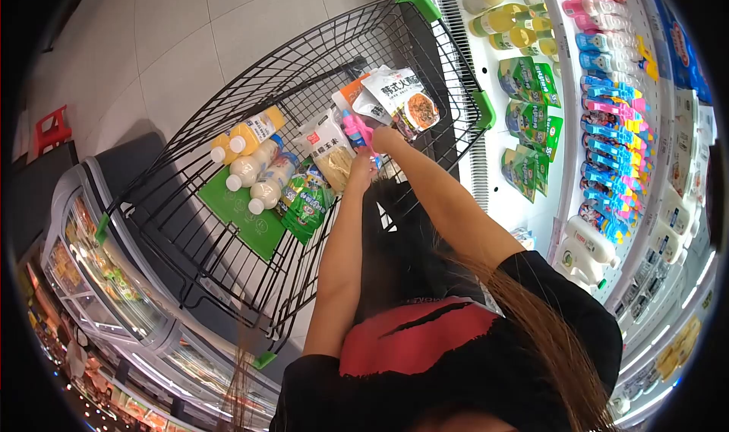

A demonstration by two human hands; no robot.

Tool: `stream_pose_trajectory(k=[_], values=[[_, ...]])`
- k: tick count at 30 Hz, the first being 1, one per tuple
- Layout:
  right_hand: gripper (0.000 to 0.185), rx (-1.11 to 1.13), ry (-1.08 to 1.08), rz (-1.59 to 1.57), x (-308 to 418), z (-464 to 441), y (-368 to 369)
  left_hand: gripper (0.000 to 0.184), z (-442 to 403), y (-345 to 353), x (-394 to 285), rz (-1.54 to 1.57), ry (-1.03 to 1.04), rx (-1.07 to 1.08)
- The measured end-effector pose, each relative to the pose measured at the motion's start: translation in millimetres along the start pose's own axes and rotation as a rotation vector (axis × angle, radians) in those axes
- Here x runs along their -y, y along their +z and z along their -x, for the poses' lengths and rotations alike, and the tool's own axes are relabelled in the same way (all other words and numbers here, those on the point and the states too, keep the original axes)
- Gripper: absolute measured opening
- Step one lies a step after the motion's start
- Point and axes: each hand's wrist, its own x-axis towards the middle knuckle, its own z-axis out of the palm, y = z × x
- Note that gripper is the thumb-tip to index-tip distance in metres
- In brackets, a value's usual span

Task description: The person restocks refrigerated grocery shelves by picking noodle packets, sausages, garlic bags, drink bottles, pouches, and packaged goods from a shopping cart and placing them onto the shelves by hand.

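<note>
Over the wire shopping cart (228,105), both hands are close together around small pink and blue bottles (354,128). My left hand (363,171) has its fingers closed at their near end. My right hand (388,140) is closed on their right side; the fingers partly hide them. Beneath and beside the hands, a pouch of corn (323,143) and a white food pouch with a bowl picture (406,98) lie in the cart. Green pouches (304,204), white-capped milky bottles (267,185) and yellow bottles (258,128) lie to the left.
At the right, a refrigerated shelf holds green pouches (524,120), yellow bottles (505,25) and rows of small blue and pink bottles (607,128). A freezer case (106,250) stands at the left, with a red stool (51,132) behind it on the tiled floor (182,22).
</note>
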Motion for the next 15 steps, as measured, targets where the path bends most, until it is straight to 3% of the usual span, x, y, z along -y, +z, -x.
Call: stream_pose_trajectory(k=[1,3,4,7,9,12,13,14,15], values=[[0.039,-0.008,0.000,-0.005,1.1,1.4,2.2,0.035,4.1,1.2,-2.1,-0.008,0.005,0.002],[0.034,0.130,-0.288,0.244,-0.9,-1.1,12.9,0.022,17.9,8.7,-10.9,0.152,-0.056,-0.043],[0.034,-0.083,-0.208,0.070,2.0,14.0,20.5,0.022,25.1,15.0,-17.5,0.143,-0.044,-0.034],[0.033,-0.255,-0.184,-0.096,14.0,83.0,-0.8,0.011,52.1,26.4,-26.1,0.275,0.056,-0.029],[0.027,-0.328,-0.261,-0.142,17.6,116.6,-6.1,0.010,70.1,29.6,-30.7,0.086,0.227,-0.027],[0.025,-0.686,-0.342,-0.690,16.3,151.4,5.0,0.014,119.3,56.2,-38.9,0.129,0.471,-0.198],[0.025,-0.700,-0.344,-0.698,16.2,169.3,1.4,0.016,143.7,69.6,-44.9,0.123,0.587,-0.254],[0.027,-0.657,-0.376,-0.883,12.9,189.8,-6.2,0.031,171.4,83.5,-55.0,0.147,0.618,-0.185],[0.029,-0.617,-0.408,-1.065,8.1,216.4,-19.5,0.031,191.2,97.3,-60.1,0.133,0.628,-0.163]])
